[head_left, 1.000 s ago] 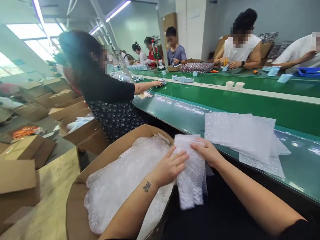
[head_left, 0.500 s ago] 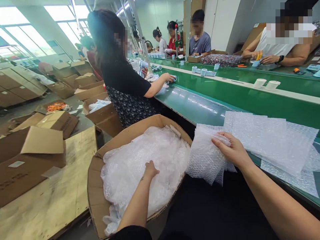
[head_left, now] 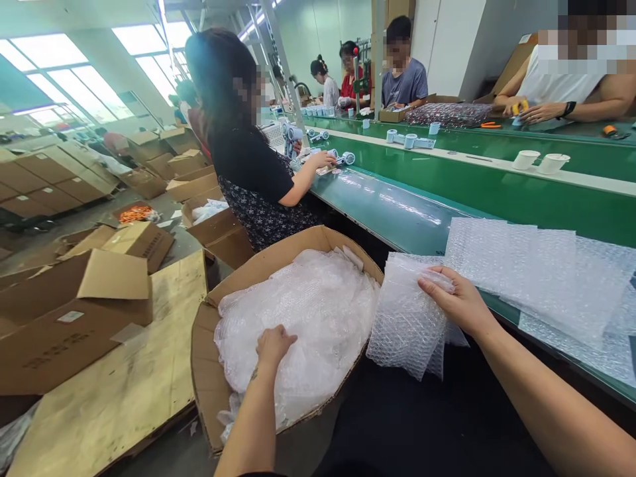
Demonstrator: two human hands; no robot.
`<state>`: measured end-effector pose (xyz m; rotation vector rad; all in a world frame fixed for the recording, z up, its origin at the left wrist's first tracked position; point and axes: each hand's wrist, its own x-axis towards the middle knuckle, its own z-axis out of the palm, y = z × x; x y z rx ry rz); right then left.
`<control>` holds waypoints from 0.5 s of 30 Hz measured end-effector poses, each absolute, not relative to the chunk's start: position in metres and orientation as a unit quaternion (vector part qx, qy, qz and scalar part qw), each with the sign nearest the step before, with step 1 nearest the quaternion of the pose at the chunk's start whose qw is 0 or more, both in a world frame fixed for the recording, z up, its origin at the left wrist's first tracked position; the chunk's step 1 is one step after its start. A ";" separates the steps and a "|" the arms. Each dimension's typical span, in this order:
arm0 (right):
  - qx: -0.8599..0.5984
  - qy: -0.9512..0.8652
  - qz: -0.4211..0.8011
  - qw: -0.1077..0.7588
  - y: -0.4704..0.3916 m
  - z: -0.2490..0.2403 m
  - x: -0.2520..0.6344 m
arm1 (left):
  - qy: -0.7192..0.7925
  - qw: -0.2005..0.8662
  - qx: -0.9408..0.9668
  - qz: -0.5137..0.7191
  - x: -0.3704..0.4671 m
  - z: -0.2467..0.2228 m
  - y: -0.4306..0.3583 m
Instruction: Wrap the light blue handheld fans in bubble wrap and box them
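In the head view, my right hand (head_left: 454,298) pinches a small stack of clear bubble-wrap bags (head_left: 410,318) between thumb and fingers, and their lower ends hang down over my lap. My left hand (head_left: 274,344) rests on a heap of bubble-wrap bags (head_left: 322,298) inside a cardboard box (head_left: 211,371) beside me. Its thumb sticks out to the right, apart from the fingers, which are partly hidden behind the hand; no bag shows gripped in it. More bubble-wrap bags (head_left: 536,265) lie overlapping on the bench edge at the right.
A green workbench (head_left: 412,185) runs across, carrying two white cups (head_left: 539,161) and pale blue parts (head_left: 410,140). A co-worker in black (head_left: 253,159) handles blue parts just ahead; others work across the bench. Open cartons (head_left: 74,331) and a wooden board (head_left: 163,344) lie at the left.
My left hand has shifted left over the heap of bags. The right hand keeps its hold on the stack. The view has turned slightly left.
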<state>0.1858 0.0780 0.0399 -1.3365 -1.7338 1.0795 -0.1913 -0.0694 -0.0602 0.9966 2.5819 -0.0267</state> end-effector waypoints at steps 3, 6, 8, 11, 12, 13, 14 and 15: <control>-0.506 -0.655 0.429 0.362 0.083 0.033 0.185 | 0.867 0.049 0.477 0.132 -0.178 -0.002 -0.046; -0.501 -0.643 0.445 0.370 0.090 0.026 0.179 | 0.725 -0.187 0.545 0.378 -0.137 0.061 -0.020; -0.493 -0.613 0.493 0.372 0.094 0.025 0.175 | 0.581 -0.230 0.624 0.468 -0.098 0.089 -0.006; -0.430 -0.523 0.628 0.383 0.097 0.031 0.172 | 0.352 -0.100 0.854 0.370 -0.040 0.098 0.007; -0.399 -0.491 0.672 0.385 0.097 0.035 0.173 | 0.302 -0.052 0.905 0.294 -0.025 0.095 0.008; -0.369 -0.464 0.707 0.386 0.096 0.038 0.174 | 0.277 -0.014 0.936 0.218 -0.013 0.090 0.009; -0.348 -0.443 0.731 0.386 0.095 0.042 0.176 | 0.273 0.015 0.950 0.153 -0.004 0.084 0.009; -0.336 -0.425 0.746 0.387 0.095 0.045 0.178 | 0.283 0.036 0.953 0.104 0.002 0.080 0.008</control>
